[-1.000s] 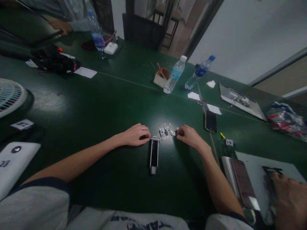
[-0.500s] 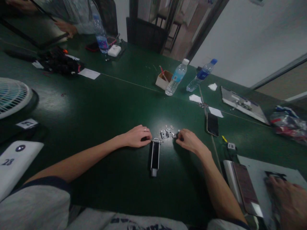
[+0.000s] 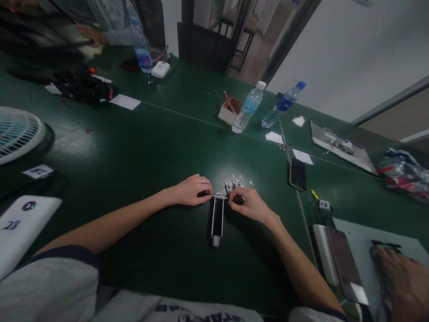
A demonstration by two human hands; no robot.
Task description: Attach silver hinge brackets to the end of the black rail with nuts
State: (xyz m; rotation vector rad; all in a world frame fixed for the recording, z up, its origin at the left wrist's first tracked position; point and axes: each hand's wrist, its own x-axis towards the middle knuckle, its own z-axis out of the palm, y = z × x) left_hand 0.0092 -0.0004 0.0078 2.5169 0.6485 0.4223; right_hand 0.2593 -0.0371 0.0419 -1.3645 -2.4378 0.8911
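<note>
A narrow silver-framed piece with a dark face (image 3: 217, 217) lies lengthwise on the green table, its crosswise metal rod (image 3: 219, 196) at the far end. The fingertips of my left hand (image 3: 192, 190) are closed on the rod's left end. At the rod's right end, my right hand (image 3: 248, 202) has thumb and finger pinched together; whatever is between them is too small to make out. Partly hidden behind the right hand is a small metal plate with holes (image 3: 229, 186). Several tiny rings (image 3: 241, 178), like washers or nuts, lie just beyond it.
Two water bottles (image 3: 248, 109) and a small box with a red pen (image 3: 229, 111) stand farther back. A phone (image 3: 297, 173) lies to the right. Another person's hand (image 3: 404, 273) works over a pale board at far right. A white fan (image 3: 20, 134) is at left.
My right hand has moved left and toward me, from the tiny rings to the right end of the rod. My left hand stays at the rod's left end.
</note>
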